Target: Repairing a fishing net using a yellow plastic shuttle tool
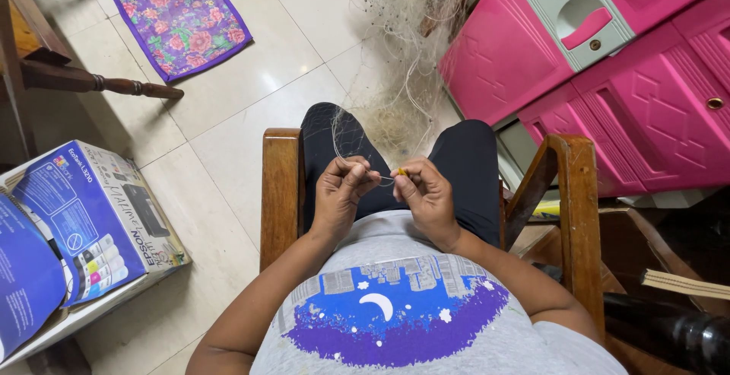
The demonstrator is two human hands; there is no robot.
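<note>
I sit in a wooden armchair (283, 185) with both hands over my lap. My left hand (342, 189) pinches thin strands of a pale fishing net (395, 78). That net trails up over my left knee to a heap on the floor ahead. My right hand (422, 192) is closed on a small yellow tool (401, 171), whose tip shows between thumb and forefinger. A fine thread runs between the two hands, which are a few centimetres apart.
A pink and grey plastic cabinet (608, 63) stands at the right. An open blue cardboard printer box (84, 230) lies on the tiled floor at the left. A floral purple mat (181, 16) and dark wooden furniture legs (99, 82) are at the far left.
</note>
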